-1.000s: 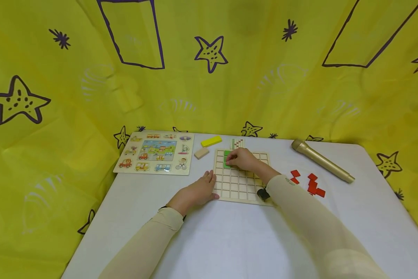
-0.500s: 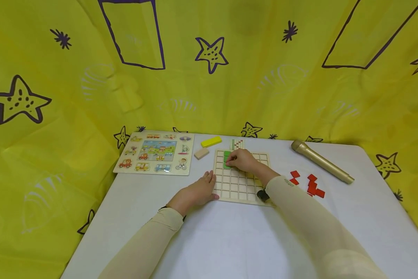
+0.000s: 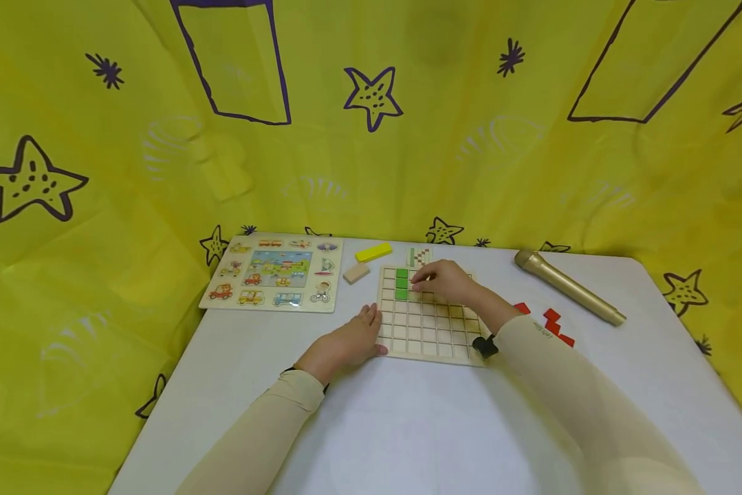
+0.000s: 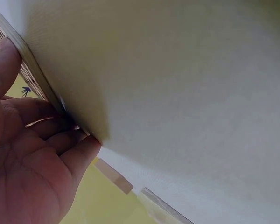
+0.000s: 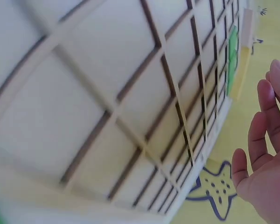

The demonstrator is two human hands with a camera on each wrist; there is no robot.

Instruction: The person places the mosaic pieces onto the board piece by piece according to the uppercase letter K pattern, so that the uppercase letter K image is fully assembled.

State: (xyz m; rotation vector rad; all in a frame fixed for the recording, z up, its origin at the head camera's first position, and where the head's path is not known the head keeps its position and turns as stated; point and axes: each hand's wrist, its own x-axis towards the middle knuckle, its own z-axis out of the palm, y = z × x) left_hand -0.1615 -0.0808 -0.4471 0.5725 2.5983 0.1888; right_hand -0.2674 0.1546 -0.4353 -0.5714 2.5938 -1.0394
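A wooden grid board (image 3: 430,350) lies on the white table, with green tiles (image 3: 401,284) in a column in its upper left cells. My left hand (image 3: 351,339) rests along the board's left edge; in the left wrist view its thumb and fingers (image 4: 81,156) touch the rim without curling round it. Just right of the green tiles, my right hand (image 3: 448,282) hovers over the board. Its fingers are loosely bent and hold nothing in the right wrist view. Behind the board lies a small pattern card (image 3: 419,257), partly hidden by the board's far edge and hand.
Red tiles (image 3: 553,322) lie loose to the right, partly behind the right sleeve. Farther back is a gold microphone (image 3: 569,287). A vehicle picture puzzle (image 3: 327,301) sits at the left, near a yellow block (image 3: 373,251) and a plain wooden block (image 3: 356,273). Yellow cloth (image 3: 371,172) hangs behind the table.
My right hand has moved off the green tiles, a little to the right, so they show fully. My left hand stays at the board's edge.
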